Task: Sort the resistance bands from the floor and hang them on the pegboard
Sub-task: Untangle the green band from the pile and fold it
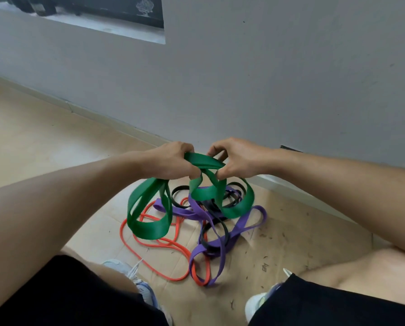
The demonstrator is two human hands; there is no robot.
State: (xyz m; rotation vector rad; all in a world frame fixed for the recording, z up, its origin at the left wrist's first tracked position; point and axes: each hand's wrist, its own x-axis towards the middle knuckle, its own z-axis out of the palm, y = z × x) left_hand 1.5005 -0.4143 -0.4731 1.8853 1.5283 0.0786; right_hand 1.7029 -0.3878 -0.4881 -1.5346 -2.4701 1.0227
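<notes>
While both my left hand (173, 161) and right hand (234, 158) clench the wide green band (204, 161) above the floor tangle (208, 222), it feels light, floppy, grippy; I judge holding its flat top fold best

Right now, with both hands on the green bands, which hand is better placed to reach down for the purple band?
Probably the right hand: the purple band lies mostly below it, on the right of the pile. The left hand holds the green bands over the red band.
</notes>
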